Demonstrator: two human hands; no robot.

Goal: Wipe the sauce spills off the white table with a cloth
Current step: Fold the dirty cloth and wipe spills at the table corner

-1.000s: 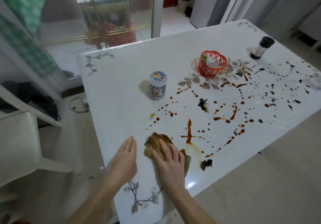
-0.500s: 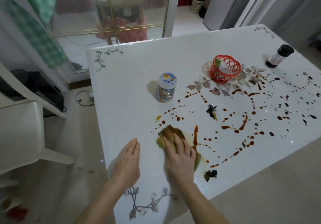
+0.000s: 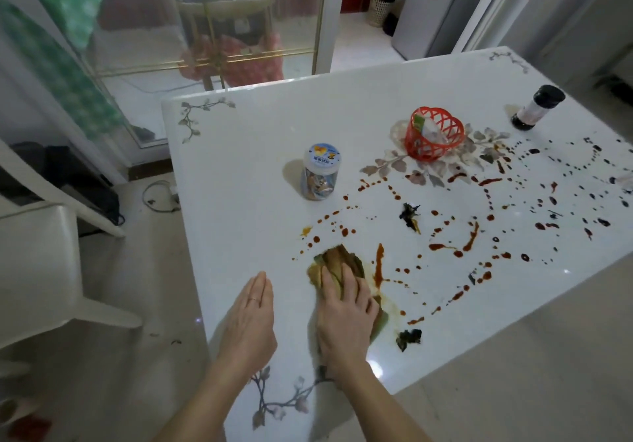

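A crumpled cloth (image 3: pixel 337 263), stained brown and olive with sauce, lies on the white surface (image 3: pixel 260 153) near its front edge, at the left fringe of the red-brown sauce spills (image 3: pixel 378 263). Its long axis runs away from the person, with the bunched far end pointing toward a small jar (image 3: pixel 320 176). The right hand (image 3: pixel 346 318) presses flat on it, fingers straight. The left hand (image 3: pixel 251 318) rests flat on the surface just beside it, holding nothing.
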